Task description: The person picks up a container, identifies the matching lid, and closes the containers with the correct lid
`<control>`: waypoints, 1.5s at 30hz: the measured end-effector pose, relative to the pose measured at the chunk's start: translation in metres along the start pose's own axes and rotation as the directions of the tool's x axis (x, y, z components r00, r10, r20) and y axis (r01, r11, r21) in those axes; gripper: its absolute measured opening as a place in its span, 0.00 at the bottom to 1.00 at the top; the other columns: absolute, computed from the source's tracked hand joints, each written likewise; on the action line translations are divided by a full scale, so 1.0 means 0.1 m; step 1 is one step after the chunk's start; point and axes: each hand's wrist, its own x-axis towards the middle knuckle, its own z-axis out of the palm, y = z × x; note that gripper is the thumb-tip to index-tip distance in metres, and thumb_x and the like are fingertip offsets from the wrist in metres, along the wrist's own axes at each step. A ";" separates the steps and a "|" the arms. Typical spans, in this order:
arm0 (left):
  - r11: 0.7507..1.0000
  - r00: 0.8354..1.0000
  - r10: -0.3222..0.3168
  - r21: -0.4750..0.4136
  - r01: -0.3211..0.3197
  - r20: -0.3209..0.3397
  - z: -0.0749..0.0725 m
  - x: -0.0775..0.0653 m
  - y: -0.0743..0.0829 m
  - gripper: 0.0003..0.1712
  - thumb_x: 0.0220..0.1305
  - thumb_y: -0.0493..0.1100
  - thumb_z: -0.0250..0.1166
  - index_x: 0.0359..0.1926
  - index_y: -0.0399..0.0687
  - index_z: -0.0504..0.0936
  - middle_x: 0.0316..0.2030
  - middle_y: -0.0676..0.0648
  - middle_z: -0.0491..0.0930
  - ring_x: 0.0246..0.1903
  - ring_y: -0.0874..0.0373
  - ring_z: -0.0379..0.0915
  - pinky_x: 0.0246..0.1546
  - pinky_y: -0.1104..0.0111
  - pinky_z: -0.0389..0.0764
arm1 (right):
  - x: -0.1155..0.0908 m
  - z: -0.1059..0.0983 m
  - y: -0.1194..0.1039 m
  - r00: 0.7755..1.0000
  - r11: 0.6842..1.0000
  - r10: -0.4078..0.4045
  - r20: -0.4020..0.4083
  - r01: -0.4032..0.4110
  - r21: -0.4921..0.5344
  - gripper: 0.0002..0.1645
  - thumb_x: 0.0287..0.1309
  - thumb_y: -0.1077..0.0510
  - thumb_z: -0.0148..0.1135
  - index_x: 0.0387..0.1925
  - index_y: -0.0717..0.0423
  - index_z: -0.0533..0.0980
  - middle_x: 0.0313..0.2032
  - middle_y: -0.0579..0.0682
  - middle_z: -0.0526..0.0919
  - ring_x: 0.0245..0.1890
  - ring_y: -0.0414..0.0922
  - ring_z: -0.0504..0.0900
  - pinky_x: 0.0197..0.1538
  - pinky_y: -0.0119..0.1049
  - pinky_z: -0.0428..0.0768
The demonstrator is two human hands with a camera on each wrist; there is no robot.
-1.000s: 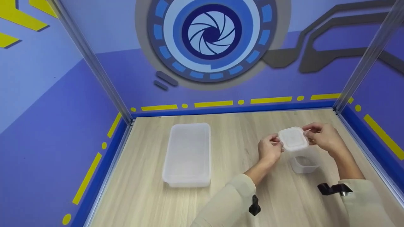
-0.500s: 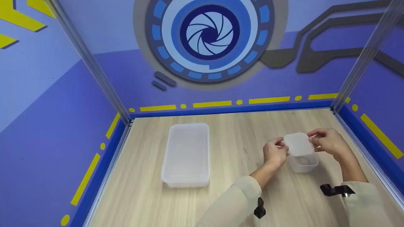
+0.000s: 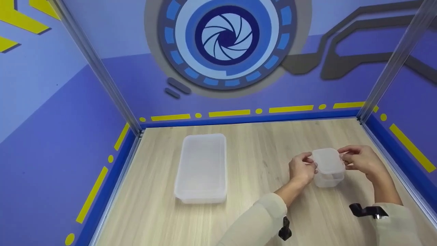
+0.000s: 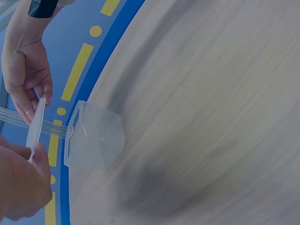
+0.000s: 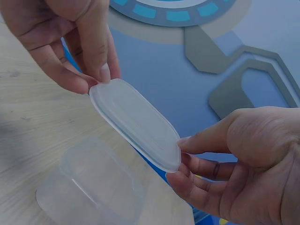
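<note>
Both hands hold a small square translucent lid (image 3: 329, 160) level by its opposite edges. My left hand (image 3: 301, 168) pinches the left edge between thumb and fingers, and my right hand (image 3: 364, 161) pinches the right edge. Right below stands a small clear plastic container (image 3: 328, 181), upright on the table with its open top facing up. A gap shows between lid (image 4: 36, 126) and container (image 4: 96, 136) in the left wrist view. From the right wrist, the lid (image 5: 136, 124) appears tilted above the container (image 5: 91, 187).
A larger rectangular translucent box (image 3: 202, 167) with its lid on stands left of the hands on the wooden table (image 3: 259, 150). Blue patterned walls (image 3: 239, 99) with metal corner posts (image 3: 102, 75) enclose the table at the back and sides.
Both hands have moved the lid slightly right and down toward the container, and it now overlaps the container's opening in the head view. The large box stays put.
</note>
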 end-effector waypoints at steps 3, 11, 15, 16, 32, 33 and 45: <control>1.000 1.000 -0.001 0.017 0.001 0.008 0.01 -0.01 -0.03 0.23 0.61 0.22 0.71 0.54 0.46 0.89 0.30 0.54 0.77 0.25 0.65 0.78 0.28 0.73 0.84 | -0.02 0.00 0.04 1.000 1.000 0.011 -0.016 -0.011 0.015 0.22 0.78 0.63 0.53 0.65 0.74 0.72 0.50 0.62 0.81 0.41 0.47 0.81 0.43 0.35 0.88; 0.999 1.000 -0.014 0.039 0.015 -0.012 0.06 -0.01 -0.13 0.23 0.63 0.25 0.71 0.55 0.49 0.89 0.28 0.56 0.77 0.24 0.66 0.78 0.28 0.74 0.83 | -0.07 0.10 0.14 0.995 0.999 0.025 -0.099 -0.023 0.030 0.22 0.79 0.62 0.53 0.65 0.74 0.74 0.51 0.65 0.81 0.39 0.44 0.82 0.42 0.33 0.87; 0.999 0.999 -0.009 0.045 0.011 -0.037 0.10 0.00 -0.17 0.18 0.63 0.25 0.72 0.49 0.48 0.89 0.27 0.57 0.78 0.24 0.65 0.79 0.28 0.73 0.83 | -0.11 0.16 0.19 0.986 0.999 0.034 -0.164 -0.031 0.021 0.22 0.78 0.61 0.54 0.64 0.73 0.75 0.52 0.67 0.81 0.39 0.42 0.83 0.41 0.31 0.87; 0.999 0.999 -0.008 0.049 0.010 -0.042 0.11 0.00 -0.18 0.17 0.62 0.26 0.73 0.47 0.48 0.89 0.27 0.57 0.78 0.24 0.66 0.79 0.28 0.73 0.83 | -0.12 0.17 0.19 0.983 0.999 0.037 -0.179 -0.034 0.019 0.22 0.79 0.61 0.54 0.64 0.73 0.76 0.53 0.67 0.81 0.38 0.41 0.83 0.40 0.31 0.87; 0.997 0.999 0.013 0.079 -0.009 -0.041 0.20 0.04 -0.42 0.12 0.63 0.29 0.74 0.45 0.47 0.90 0.29 0.57 0.78 0.25 0.69 0.76 0.29 0.75 0.80 | -0.10 0.30 0.33 0.947 0.991 0.134 -0.290 -0.121 0.064 0.22 0.78 0.58 0.59 0.60 0.72 0.78 0.47 0.61 0.84 0.34 0.39 0.83 0.38 0.30 0.87; 0.996 0.999 0.014 0.083 -0.010 -0.044 0.20 0.04 -0.43 0.12 0.63 0.29 0.74 0.44 0.47 0.90 0.28 0.57 0.78 0.25 0.69 0.76 0.29 0.76 0.80 | -0.10 0.31 0.34 0.947 0.991 0.132 -0.293 -0.119 0.062 0.22 0.78 0.58 0.59 0.60 0.73 0.79 0.47 0.61 0.84 0.34 0.39 0.83 0.38 0.29 0.87; 0.991 0.998 -0.003 0.133 0.012 -0.070 0.19 0.05 -0.47 0.12 0.60 0.29 0.76 0.43 0.46 0.91 0.27 0.58 0.78 0.22 0.69 0.74 0.26 0.76 0.76 | -0.05 0.41 0.41 0.932 0.993 0.101 -0.348 -0.117 -0.027 0.18 0.74 0.60 0.62 0.54 0.73 0.83 0.40 0.57 0.87 0.30 0.36 0.81 0.30 0.27 0.82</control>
